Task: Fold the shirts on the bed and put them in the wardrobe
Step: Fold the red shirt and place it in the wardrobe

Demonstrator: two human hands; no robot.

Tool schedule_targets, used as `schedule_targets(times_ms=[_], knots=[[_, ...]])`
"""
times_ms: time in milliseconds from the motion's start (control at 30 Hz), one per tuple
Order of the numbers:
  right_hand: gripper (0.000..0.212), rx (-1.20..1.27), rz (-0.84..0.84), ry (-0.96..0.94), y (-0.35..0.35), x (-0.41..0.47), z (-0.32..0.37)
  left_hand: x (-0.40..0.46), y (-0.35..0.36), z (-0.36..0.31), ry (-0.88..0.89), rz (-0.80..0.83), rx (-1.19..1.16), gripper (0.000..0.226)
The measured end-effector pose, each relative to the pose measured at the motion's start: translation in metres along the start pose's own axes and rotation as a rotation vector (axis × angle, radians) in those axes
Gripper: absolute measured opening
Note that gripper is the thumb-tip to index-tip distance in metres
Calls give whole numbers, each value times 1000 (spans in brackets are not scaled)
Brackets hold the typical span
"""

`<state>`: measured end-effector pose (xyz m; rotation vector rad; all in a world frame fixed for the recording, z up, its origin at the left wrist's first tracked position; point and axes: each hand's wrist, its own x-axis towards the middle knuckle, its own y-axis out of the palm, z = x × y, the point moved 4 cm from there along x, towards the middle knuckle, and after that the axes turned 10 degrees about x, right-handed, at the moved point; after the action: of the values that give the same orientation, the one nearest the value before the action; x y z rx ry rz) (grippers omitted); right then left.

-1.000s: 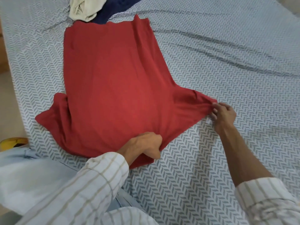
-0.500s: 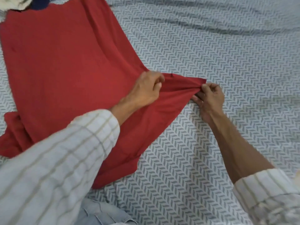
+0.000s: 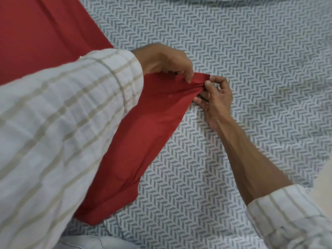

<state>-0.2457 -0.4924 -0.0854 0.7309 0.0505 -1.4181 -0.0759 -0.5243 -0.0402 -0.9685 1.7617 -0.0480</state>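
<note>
On the bed (image 3: 251,51), w/ its grey-and-white herringbone sheet, the red shirt (image 3: 36,33) lay spread across the upper left, its body running out of frame at the top and left edge. 1 sleeve of it stretched toward the middle of the view and was lifted a bit off the sheet at its cuff end. The left hand (image 3: 167,60) came in over the shirt from the left, fingers curled down, pinching the top edge of the sleeve cuff. The right hand (image 3: 215,99) met it from the lower right, thumb and forefinger nipped on the same cuff just beside the left fingertips, other fingers curled loosely underneath; the 2 hands were nearly touching. Both arms wore a white shirt w/ beige stripes; the left sleeve (image 3: 62,132) covered much of the red fabric, the right cuff (image 3: 287,212) was pushed up the forearm. A bit of pale blue cloth (image 3: 93,243) showed at the bottom edge.
</note>
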Motion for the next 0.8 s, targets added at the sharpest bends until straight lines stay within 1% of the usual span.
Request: schedule_targets(times_ms=[100, 167, 233, 267, 333, 467, 533, 567, 667, 700, 767, 800], knots=[[12, 6, -13, -3, -1, 0, 1, 1, -14, 9, -44, 46, -62, 11], [14, -1, -20, -2, -1, 0, 1, -2, -27, 19, -88, 32, -12, 9], [15, -4, -28, -2, -1, 0, 0, -3, -42, 28, -87, -65, 144, 12], [16, -6, -35, -3, -1, 0, 0, -3, -49, 31, -74, -107, 166, 14], [16, -17, -57, -6, -2, 1, 0, -4, -59, 32, -18, -193, 122, 16], [11, -82, -112, -37, -5, 4, -5, 3, -50, 31, 112, -485, 189, 18], [9, -122, -135, -53, -6, 5, -6, 12, -35, 37, 139, -595, 188, 25], [8, -131, -141, -59, -5, 5, -7, 13, -29, 42, 137, -648, 192, 32], [8, -163, -156, -76, -5, 3, -7, 5, -21, 53, 133, -747, 117, 64], [9, -170, -159, -80, -5, 3, -7, -1, -18, 57, 128, -775, 77, 71], [10, -188, -165, -95, -4, 2, -6, -24, -5, 68, 101, -860, 64, 76], [11, -196, -174, -102, -4, 0, -6, -38, 6, 73, 84, -896, 105, 76]])
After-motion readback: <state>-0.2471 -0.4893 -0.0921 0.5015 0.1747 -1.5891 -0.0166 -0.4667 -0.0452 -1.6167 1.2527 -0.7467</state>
